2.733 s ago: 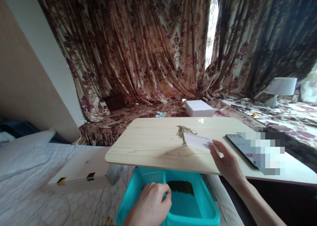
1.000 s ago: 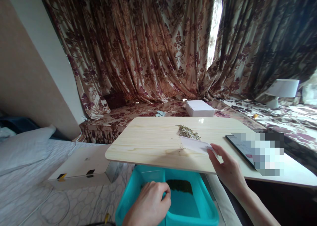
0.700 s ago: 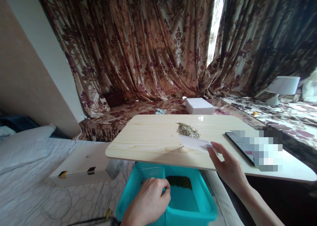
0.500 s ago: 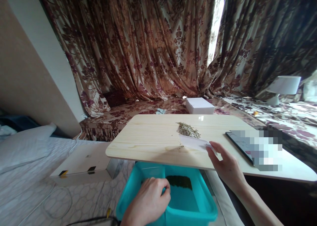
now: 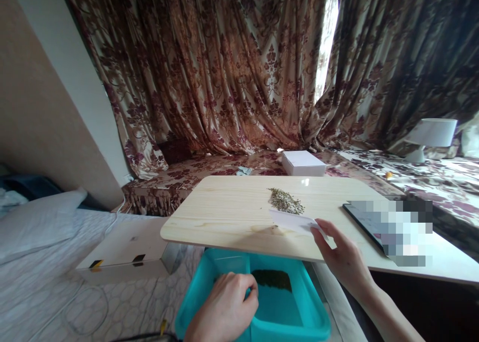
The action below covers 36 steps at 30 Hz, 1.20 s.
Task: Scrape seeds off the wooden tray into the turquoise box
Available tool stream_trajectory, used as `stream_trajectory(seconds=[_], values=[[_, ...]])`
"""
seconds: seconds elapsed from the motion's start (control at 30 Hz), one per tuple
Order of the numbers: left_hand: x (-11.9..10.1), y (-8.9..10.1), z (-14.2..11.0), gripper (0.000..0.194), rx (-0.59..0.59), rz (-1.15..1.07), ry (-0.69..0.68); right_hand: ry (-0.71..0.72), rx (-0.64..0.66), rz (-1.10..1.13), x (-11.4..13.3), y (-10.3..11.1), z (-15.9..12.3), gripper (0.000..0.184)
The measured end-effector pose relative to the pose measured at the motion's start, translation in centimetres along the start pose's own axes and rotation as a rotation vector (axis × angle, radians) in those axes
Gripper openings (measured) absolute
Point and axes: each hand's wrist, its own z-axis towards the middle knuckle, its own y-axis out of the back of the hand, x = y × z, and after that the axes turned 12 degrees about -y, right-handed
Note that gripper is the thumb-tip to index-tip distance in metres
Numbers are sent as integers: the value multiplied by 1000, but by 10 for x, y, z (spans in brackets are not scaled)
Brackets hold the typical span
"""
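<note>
My right hand pinches the near corner of a sheet of white paper on the wooden table, between thumb and fingers. The paper's near side is raised, and a pile of small greenish grains lies just behind it. A few loose grains are scattered on the tabletop. My left hand is over the middle divider of a teal bin, its fingers curled down and closed. What those fingers hold, if anything, is hidden. Many dark green grains lie at the far end of the bin's right compartment.
The pale wooden table overhangs the bin's far edge. A tablet, partly blurred out, rests on its right side. A white box stands behind the table, and another flat white box lies on the bed at left.
The view has tilted slightly up, so everything sits a little lower. Both hands keep nearly the same poses, and the right still pinches the paper.
</note>
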Motion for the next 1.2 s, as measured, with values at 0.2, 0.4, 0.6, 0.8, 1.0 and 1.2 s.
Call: stream_trajectory(seconds=[0.2,0.4,0.6,0.8,1.0,1.2], values=[[-1,1,0,26,3,-6,14,-7,-25,9,-1,3,-3,18],[-2,2,-1,26,-3,4,13,11,-57,-5,-8,3,-6,18],[-2,2,0,26,2,21,0,-4,-81,-3,-3,2,-3,19],[1,2,-1,26,6,21,-13,-48,-59,-9,-4,1,-5,20],[3,3,0,25,8,24,-11,-117,-53,46,-8,-4,-2,24],[4,6,0,27,23,40,-18,-112,33,79,-7,-3,-3,21]])
